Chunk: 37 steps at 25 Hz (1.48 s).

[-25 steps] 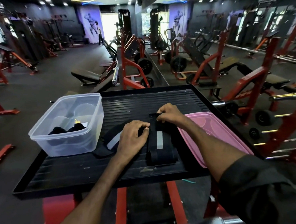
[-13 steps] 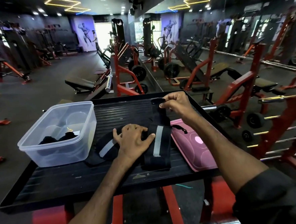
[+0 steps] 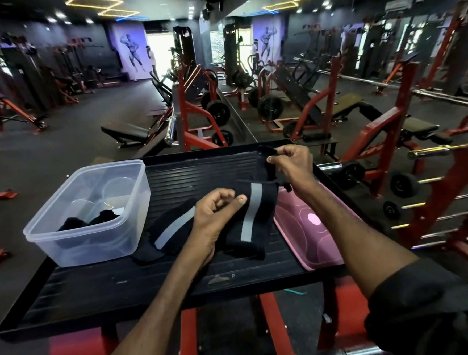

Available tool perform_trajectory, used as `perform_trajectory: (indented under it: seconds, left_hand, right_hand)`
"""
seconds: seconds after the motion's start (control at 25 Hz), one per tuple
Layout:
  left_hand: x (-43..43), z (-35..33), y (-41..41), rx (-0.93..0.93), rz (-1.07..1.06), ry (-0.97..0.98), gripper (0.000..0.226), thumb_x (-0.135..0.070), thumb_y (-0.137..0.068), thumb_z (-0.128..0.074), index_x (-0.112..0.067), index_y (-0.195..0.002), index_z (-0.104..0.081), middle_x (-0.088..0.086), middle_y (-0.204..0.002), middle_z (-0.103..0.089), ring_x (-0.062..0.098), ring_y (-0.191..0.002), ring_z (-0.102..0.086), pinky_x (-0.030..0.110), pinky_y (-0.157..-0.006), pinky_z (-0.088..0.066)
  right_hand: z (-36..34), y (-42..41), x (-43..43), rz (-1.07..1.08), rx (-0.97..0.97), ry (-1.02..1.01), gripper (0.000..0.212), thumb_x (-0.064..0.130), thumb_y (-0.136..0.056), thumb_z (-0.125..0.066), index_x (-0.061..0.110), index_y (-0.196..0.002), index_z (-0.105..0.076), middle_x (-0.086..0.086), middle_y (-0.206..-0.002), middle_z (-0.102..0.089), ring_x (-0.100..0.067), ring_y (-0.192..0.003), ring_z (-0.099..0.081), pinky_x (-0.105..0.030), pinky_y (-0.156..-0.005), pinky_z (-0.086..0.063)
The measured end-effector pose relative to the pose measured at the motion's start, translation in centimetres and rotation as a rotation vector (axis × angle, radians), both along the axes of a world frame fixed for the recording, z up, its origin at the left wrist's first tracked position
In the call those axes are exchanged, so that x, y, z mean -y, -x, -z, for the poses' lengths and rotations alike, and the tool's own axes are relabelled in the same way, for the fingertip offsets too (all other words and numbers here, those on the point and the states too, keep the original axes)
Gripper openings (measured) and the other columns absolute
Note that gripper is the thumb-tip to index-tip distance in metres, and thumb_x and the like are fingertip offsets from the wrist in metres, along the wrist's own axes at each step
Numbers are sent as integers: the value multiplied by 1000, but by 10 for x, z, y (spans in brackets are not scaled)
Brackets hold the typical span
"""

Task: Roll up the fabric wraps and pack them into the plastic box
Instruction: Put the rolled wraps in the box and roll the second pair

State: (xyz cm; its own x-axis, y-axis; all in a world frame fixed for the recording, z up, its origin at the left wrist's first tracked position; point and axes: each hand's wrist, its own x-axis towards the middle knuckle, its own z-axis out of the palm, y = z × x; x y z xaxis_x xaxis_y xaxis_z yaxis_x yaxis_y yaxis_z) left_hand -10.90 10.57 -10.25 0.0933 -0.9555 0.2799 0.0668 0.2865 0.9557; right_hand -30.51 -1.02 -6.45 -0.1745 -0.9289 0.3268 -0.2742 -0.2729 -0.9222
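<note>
A black fabric wrap with a grey stripe (image 3: 249,218) is lifted off the black tray (image 3: 124,284). My right hand (image 3: 290,165) pinches its far end at the tray's back edge. My left hand (image 3: 216,220) grips its near part with thumb and fingers. A second black wrap with a grey stripe (image 3: 170,231) lies flat to the left, partly under my left hand. The clear plastic box (image 3: 91,212) stands open at the tray's left with dark rolled wraps (image 3: 89,220) in its bottom.
A pink lid (image 3: 311,227) lies on the tray's right side, overhanging the edge. The tray sits on a red metal frame. Red gym benches, weight plates and barbells fill the floor behind and to the right.
My right hand pulled the wrap's end up and away toward the tray's back edge. My left hand went from pressing flat on the wrap to pinching it as it lifted.
</note>
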Motion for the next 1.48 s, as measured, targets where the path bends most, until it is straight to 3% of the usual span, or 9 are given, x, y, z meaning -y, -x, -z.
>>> perform_trajectory:
  seconds: [0.16,0.36,0.64,0.84,0.96,1.04,1.2,1.36,1.48]
  left_hand:
    - [14,-18,-13,-447,77,-97,16,-20,-77,-80,-21,-88,-69,1,-89,-70,14,-82,-63,24,-76,-51]
    - [34,-48,-23,-920,285,-154,20,-24,-88,-66,-11,-100,-75,8,-102,-77,20,-99,-73,30,-87,-59]
    - [58,-38,-26,-1172,313,-150,15,-31,-92,-65,-19,-97,-70,-1,-89,-74,15,-96,-67,40,-117,-35]
    - [55,-30,-22,-1095,437,-178,22,-35,-92,-67,-13,-91,-66,2,-90,-69,18,-99,-64,39,-116,-36]
    - [55,-35,-21,-1056,447,-190,27,-29,-90,-66,-9,-107,-70,11,-116,-65,26,-113,-61,45,-109,-46]
    - [52,-38,-17,-1016,428,-171,28,-25,-87,-63,-12,-108,-75,12,-123,-65,28,-116,-60,46,-111,-43]
    - [45,-37,-20,-859,414,-259,29,-19,-76,-70,-10,-103,-76,9,-106,-74,25,-103,-67,46,-112,-41]
    - [44,-35,-39,-627,399,-258,50,-46,-98,-46,-8,-122,-67,10,-106,-75,23,-98,-71,40,-97,-50]
    - [37,-29,-31,-161,345,-222,61,-56,-83,-72,-16,-128,-63,0,-120,-73,13,-113,-68,27,-98,-52]
  right_hand:
    - [16,27,20,165,-184,-137,6,34,-63,-72,31,-68,-72,6,-73,-72,-19,-80,-66,-49,-84,-53]
    - [18,38,18,323,-240,-186,22,25,-74,-71,26,-96,-72,4,-98,-72,-21,-100,-62,-46,-96,-40]
    - [-29,27,9,-255,-588,-248,53,3,-80,-75,22,-127,-59,-12,-120,-64,-29,-117,-61,-46,-99,-50]
    - [-98,-43,-36,-849,-513,73,71,-1,-85,-75,23,-145,-46,4,-146,-46,19,-118,-46,-6,-98,-38]
    - [-106,-79,-39,-955,-732,143,50,5,-81,-72,20,-128,-65,-3,-144,-53,-6,-133,-49,-29,-112,-41]
    - [-101,-86,-36,-870,-741,209,32,4,-78,-65,17,-106,-74,-4,-119,-70,-13,-112,-66,-44,-100,-54]
    - [-94,-87,-31,-570,-752,410,21,11,-61,-58,18,-68,-76,10,-67,-72,-1,-64,-68,-35,-71,-59]
    - [-100,-79,-28,-232,-764,463,15,16,-55,-45,11,-51,-59,6,-47,-53,-19,-58,-59,-38,-86,-38]
    - [-117,-76,-29,-101,-734,395,12,18,-58,-42,13,-47,-47,4,-49,-50,-18,-60,-51,-35,-82,-24]
